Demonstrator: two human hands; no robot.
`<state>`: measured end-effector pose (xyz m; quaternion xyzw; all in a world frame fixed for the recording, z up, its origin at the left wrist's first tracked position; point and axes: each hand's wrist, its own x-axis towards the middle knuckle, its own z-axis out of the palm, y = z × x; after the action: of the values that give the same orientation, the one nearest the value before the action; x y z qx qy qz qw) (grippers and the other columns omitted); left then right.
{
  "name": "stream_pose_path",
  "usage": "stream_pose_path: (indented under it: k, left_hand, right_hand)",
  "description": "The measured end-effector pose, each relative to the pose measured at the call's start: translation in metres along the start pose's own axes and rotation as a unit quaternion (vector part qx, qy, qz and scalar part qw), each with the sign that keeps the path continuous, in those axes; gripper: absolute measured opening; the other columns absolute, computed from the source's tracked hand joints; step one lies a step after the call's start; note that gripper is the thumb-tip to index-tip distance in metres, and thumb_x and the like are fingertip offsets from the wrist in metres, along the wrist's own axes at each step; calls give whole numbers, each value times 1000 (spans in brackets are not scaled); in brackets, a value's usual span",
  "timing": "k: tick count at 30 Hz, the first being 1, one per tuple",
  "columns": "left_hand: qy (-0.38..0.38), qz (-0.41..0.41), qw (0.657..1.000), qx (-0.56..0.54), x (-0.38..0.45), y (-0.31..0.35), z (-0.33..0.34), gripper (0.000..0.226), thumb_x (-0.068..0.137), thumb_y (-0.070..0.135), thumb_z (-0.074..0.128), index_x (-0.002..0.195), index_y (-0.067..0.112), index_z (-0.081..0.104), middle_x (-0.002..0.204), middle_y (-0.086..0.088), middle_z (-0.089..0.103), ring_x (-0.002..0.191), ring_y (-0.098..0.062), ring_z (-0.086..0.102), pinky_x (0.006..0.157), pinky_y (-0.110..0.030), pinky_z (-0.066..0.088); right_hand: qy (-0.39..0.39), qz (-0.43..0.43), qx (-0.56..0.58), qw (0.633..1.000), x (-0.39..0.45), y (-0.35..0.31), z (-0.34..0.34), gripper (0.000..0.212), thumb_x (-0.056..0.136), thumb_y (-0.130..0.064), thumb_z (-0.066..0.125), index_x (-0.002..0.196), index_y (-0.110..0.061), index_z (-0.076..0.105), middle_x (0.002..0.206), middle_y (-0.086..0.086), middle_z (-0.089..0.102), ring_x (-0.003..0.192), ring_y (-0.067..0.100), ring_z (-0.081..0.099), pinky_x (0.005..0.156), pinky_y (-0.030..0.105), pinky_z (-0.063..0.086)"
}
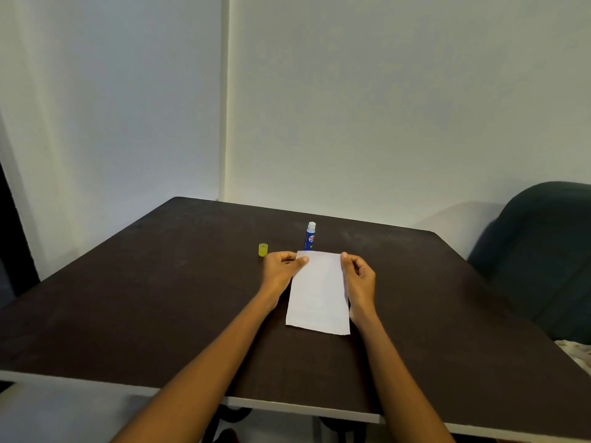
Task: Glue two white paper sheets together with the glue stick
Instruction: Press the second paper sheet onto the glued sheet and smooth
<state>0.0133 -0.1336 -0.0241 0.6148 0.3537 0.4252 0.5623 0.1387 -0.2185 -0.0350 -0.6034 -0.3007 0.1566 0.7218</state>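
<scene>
A white paper sheet (318, 294) lies on the dark table (160, 298), its far end held by both hands. My left hand (283, 270) pinches the far left corner with thumb and fingers. My right hand (358, 276) pinches the far right corner. Whether a second sheet lies under the top one I cannot tell. Just behind the paper the blue glue stick (310, 236) stands upright with its white tip bare. Its yellow-green cap (263, 250) stands on the table to the left, close to my left hand.
White walls meet in a corner behind the table. A dark upholstered chair (550, 251) stands at the right. The table's white front edge (287, 406) runs close to me.
</scene>
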Motion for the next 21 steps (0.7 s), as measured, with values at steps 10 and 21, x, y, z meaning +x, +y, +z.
stream_pose_path:
  k: [10, 21]
  left_hand:
    - [9, -1, 999, -37, 3, -6, 0, 24, 81, 12, 69, 100, -2, 67, 93, -11, 69, 80, -17, 66, 64, -17, 52]
    - [48, 30, 998, -35, 2, -7, 0, 17, 83, 22, 68, 93, 8, 67, 74, 11, 63, 67, 0, 58, 49, -5, 44]
  right_hand:
    - [-41, 40, -21, 998, -1, 1, 1, 29, 92, -38, 55, 72, -17, 59, 74, 5, 63, 67, 17, 58, 59, 29, 45]
    - [-55, 50, -55, 996, -2, 3, 3, 28, 91, -38, 55, 74, -17, 60, 72, 0, 68, 64, 13, 63, 51, 21, 47]
